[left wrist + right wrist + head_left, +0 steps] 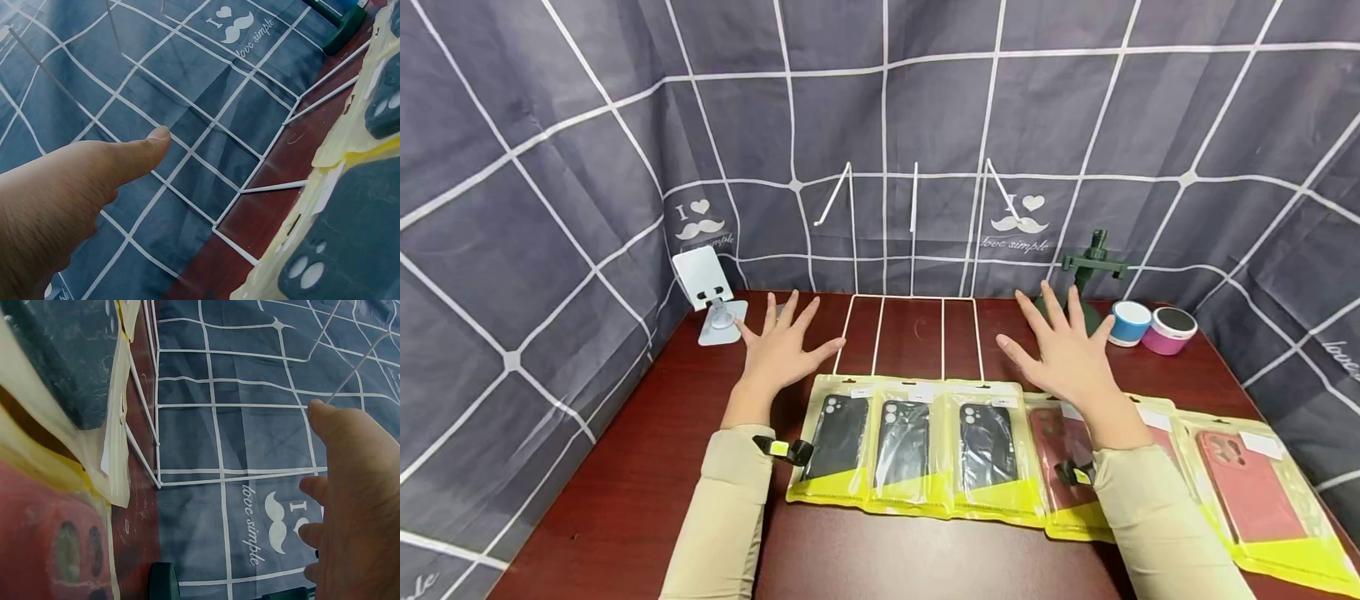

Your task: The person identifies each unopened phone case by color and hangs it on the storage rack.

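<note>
Both hands hover open with fingers spread above the dark red table (647,467). My left hand (782,346) is beside the left side of a white wire rack (913,329); my right hand (1063,350) is beside its right side. Neither holds anything. A row of phone cases in clear yellow-edged bags lies in front: three black ones (838,437) (904,442) (988,444) and red ones (1060,454) (1251,487), the right forearm covering part of the red ones. The left wrist view shows my thumb (134,153) before the rack (262,187) and black cases (356,250).
A white phone stand (709,292) sits at the back left. A dark green stand (1090,275), a blue speaker (1129,322) and a pink speaker (1172,329) sit at the back right. Grey checked cloth (550,167) walls the table on three sides.
</note>
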A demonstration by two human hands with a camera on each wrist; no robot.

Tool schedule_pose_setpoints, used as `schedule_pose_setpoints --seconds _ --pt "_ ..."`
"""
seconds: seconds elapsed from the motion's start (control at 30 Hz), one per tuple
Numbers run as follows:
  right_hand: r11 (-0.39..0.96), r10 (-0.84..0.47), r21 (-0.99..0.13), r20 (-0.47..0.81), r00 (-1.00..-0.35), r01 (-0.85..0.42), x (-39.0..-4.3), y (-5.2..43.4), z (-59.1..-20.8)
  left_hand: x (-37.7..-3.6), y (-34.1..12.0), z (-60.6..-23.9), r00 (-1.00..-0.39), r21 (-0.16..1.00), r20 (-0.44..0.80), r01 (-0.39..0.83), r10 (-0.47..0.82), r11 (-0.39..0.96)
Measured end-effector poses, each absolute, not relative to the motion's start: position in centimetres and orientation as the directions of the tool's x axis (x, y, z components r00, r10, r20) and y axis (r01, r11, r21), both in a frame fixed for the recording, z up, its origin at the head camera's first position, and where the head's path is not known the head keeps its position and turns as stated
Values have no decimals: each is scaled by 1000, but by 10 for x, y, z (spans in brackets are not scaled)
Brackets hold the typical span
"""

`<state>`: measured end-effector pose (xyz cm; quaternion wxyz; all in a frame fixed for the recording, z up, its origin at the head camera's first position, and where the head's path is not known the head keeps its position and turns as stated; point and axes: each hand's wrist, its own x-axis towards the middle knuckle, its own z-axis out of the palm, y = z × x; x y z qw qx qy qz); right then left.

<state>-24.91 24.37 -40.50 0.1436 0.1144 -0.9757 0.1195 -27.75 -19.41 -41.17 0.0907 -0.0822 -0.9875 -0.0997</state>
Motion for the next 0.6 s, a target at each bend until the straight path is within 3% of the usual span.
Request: schedule_pose_setpoints --seconds 0.13,0.3,0.4,0.47,0.6 --pt "942 -201 -200 310 -929 -270 -250 240 -404 -277 -197 -408 -970 203 196 183 143 962" --pt "847 -329 -297 359 -873 -441 -246 214 -408 -284 -201 -420 -953 446 186 299 239 844" --pt "702 -461 -411 360 -811 -582 -237 174 -416 -290 -202 -440 -945 578 123 316 303 752" --pt "610 -555 -469 322 -767 -639 -232 139 -423 -294 -202 -455 -945 604 82 300 316 738" --pt "590 -643 -452 238 -728 -669 -236 77 -435 -300 -200 -478 -944 640 74 293 322 711"
